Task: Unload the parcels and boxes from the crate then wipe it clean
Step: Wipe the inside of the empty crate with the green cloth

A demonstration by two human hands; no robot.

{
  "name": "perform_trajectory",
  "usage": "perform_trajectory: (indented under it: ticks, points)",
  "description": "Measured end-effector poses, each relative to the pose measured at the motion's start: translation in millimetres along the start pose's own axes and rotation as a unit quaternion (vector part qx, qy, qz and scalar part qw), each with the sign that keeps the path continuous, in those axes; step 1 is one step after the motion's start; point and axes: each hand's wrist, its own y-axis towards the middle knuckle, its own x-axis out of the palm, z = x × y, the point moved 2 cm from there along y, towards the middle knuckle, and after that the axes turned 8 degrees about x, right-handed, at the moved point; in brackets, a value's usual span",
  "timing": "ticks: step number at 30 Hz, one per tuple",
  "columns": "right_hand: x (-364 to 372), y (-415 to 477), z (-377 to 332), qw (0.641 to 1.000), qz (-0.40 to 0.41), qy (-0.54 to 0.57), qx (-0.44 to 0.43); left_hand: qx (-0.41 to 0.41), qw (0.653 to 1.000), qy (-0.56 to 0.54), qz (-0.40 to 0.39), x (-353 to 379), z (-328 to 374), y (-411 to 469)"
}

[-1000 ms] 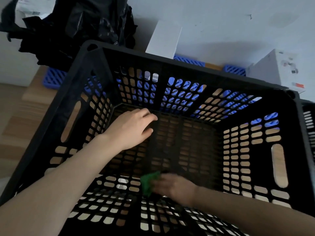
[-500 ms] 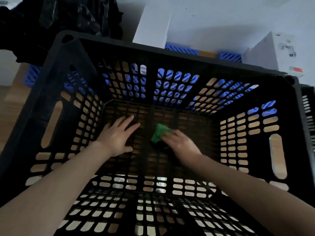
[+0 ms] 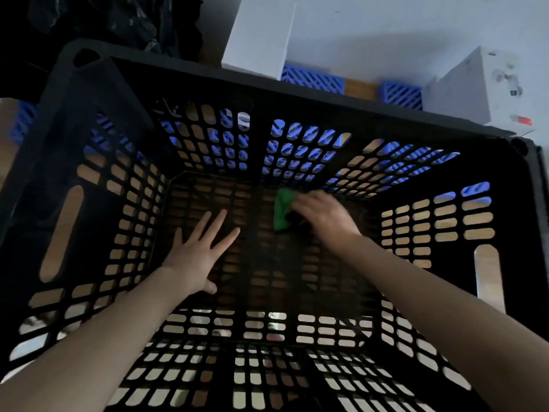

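Black slotted crate (image 3: 89, 93); green cloth (image 3: 282, 210); white boxes (image 3: 258, 34); blue lattice pallets (image 3: 312, 80).

My right hand (image 3: 322, 214) is blurred and covers part of the green cloth (image 3: 283, 211), so my grip on it is hard to see. The near wall of the crate (image 3: 89, 173) and both my forearms are cut by the bottom edge, and the black bag (image 3: 113, 22) and the white box (image 3: 260, 37) by the top edge

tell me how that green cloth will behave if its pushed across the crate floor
The green cloth looks bunched and folded under the right hand, so it is probably soft and floppy, not stiff. It seems light for its size. The black crate has a slotted floor, so a loose corner might snag as it slides.
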Motion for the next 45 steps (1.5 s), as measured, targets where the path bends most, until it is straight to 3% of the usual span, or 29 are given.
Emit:
perform_trajectory:
  ticks: [2,4,7,11,15,17,20,22,24,28,31,33,35,37,39,42,45]
  points:
    - [2.0,3.4,5.1,0.995,0.002,0.006,0.096,0.005,1.0,-0.009,0.006,1.3,-1.6,0.0]
    - [9.1,-12.2,-13.1,0.995,0.0,0.003,0.095,0.007,1.0,-0.013,0.004,0.9,-2.9,0.9]
    - [21.5,-67.7,-58.5,0.998,-0.044,0.026,-0.029,0.011,1.0,-0.013,-0.001,-0.1,-3.1,2.8]
    - [28.5,-141.4,-94.2,0.959,-0.187,0.044,-0.21,0.014,0.999,-0.033,0.005,0.1,-4.5,4.1]
    - [19.4,-101.8,-69.4,0.946,-0.165,0.007,-0.279,0.02,0.999,-0.035,0.016,0.6,-5.5,4.4]
    - [12.6,-58.6,-46.9,0.967,-0.117,-0.008,-0.227,0.019,0.999,-0.035,0.021,0.9,-6.4,4.2]
    - [0.3,-0.5,-11.4,0.999,-0.022,-0.025,-0.036,0.015,0.999,-0.044,0.024,1.4,-5.7,3.3]
    - [-3.3,16.0,-0.4,0.996,0.006,-0.011,0.085,0.016,0.999,-0.045,0.024,0.4,-4.9,2.5]
    - [2.6,9.9,-8.7,0.993,-0.014,-0.019,0.119,0.016,0.999,-0.046,0.022,-1.9,-4.7,2.5]
    - [17.4,-65.9,-55.6,0.99,-0.14,-0.014,-0.023,0.015,0.999,-0.042,0.024,-4.4,-3.7,2.0]
    - [14.3,-125.0,-76.6,0.96,-0.229,0.013,-0.159,0.017,0.998,-0.051,0.025,-4.3,-4.1,0.8]
    - [10.6,-134.7,-76.3,0.942,-0.249,-0.001,-0.226,0.017,0.998,-0.05,0.022,-4.1,-4.1,0.5]
    - [6.4,-114.2,-63.8,0.944,-0.213,-0.025,-0.252,0.016,0.998,-0.047,0.027,-2.3,-3.5,1.6]
    - [2.6,-71.0,-41.4,0.972,-0.13,-0.029,-0.194,0.013,0.998,-0.048,0.03,-0.8,-3.9,2.4]
    - [-2.9,-23.8,-14.3,0.996,-0.057,-0.033,-0.063,0.011,0.998,-0.052,0.032,0.4,-3.9,2.5]
    - [-4.7,10.7,5.8,0.995,-0.039,-0.047,0.078,0.013,0.998,-0.054,0.037,2.8,-4.2,3.7]
    - [3.6,-7.9,-12.7,0.992,-0.044,-0.043,0.109,0.011,0.998,-0.052,0.039,2.9,-4.7,4.1]
